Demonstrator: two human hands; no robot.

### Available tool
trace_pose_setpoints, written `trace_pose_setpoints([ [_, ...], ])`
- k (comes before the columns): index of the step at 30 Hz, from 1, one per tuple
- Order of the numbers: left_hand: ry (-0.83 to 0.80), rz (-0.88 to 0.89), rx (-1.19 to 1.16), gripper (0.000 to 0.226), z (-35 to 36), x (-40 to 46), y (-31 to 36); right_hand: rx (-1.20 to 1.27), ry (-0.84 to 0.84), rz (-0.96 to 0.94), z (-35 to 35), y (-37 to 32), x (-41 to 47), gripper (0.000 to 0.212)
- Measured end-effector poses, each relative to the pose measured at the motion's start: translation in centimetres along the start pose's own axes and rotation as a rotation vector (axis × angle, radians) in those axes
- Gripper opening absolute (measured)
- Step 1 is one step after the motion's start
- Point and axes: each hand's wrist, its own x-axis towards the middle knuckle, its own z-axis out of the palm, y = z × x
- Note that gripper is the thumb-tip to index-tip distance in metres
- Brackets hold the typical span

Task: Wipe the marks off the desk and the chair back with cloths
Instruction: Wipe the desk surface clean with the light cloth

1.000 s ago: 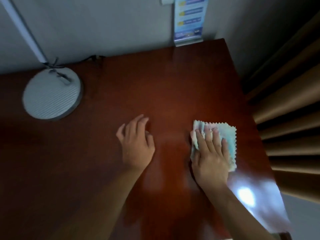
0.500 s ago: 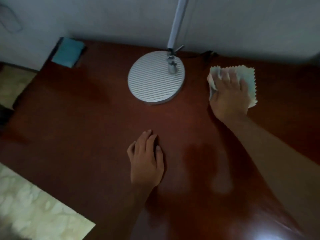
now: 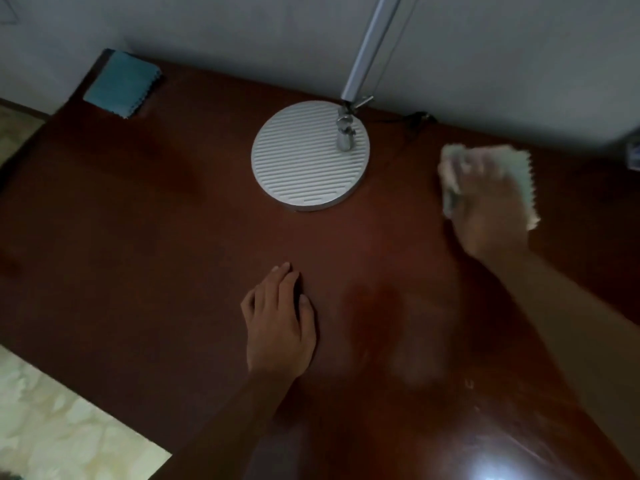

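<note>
Two hands are in view, and we describe each grip first. Our right hand [image 3: 491, 209] lies palm-down on a pale cloth [image 3: 524, 181], fingers spread and pressing it flat against the tabletop [image 3: 138, 237]; hand and cloth are motion-blurred, so finer detail of the fingers cannot be told. The cloth has zigzag-cut edges and shows beyond the hand on its far and right sides. Our left hand [image 3: 278, 327] holds nothing: it rests flat on the tabletop at 6 o'clock from the lamp base [image 3: 310, 155], fingers extended and close together. The right hand sits at 3 o'clock from that round ribbed base. A folded blue cloth [image 3: 121, 84] lies at the far-left corner, at 10 o'clock, well apart from both hands.
</note>
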Motion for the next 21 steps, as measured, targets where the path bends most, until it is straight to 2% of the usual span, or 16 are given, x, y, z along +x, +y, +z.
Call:
trace_pose_setpoints([
  [2,-0.001,0.008,0.013,0.041,0.1,-0.1,-0.1,0.013,0.007,0.114,-0.1,0.5,0.4,0.055],
  [4,-0.005,0.005,0.008,0.041,0.0,-0.2,-0.2,-0.008,-0.005,0.129,0.5,-1.6,-1.0,0.056],
  [7,-0.006,0.002,0.008,0.042,0.0,-0.2,-0.1,0.036,-0.085,-0.033,0.5,-4.4,-5.2,0.062],
  [10,-0.002,0.008,0.004,0.041,0.1,0.0,-0.1,0.087,-0.091,-0.127,1.0,-6.8,-8.7,0.058],
  [14,0.008,0.010,-0.013,0.040,0.0,-0.1,-0.2,0.119,-0.118,-0.239,2.8,-14.4,-10.9,0.055],
  [16,-0.006,0.017,-0.033,0.040,0.0,-0.1,-0.4,0.123,-0.111,-0.269,3.5,-17.1,-11.2,0.052],
  [21,-0.045,0.003,-0.071,0.039,-0.1,-0.1,-0.3,0.075,-0.129,-0.280,4.0,-18.0,-11.4,0.054],
])
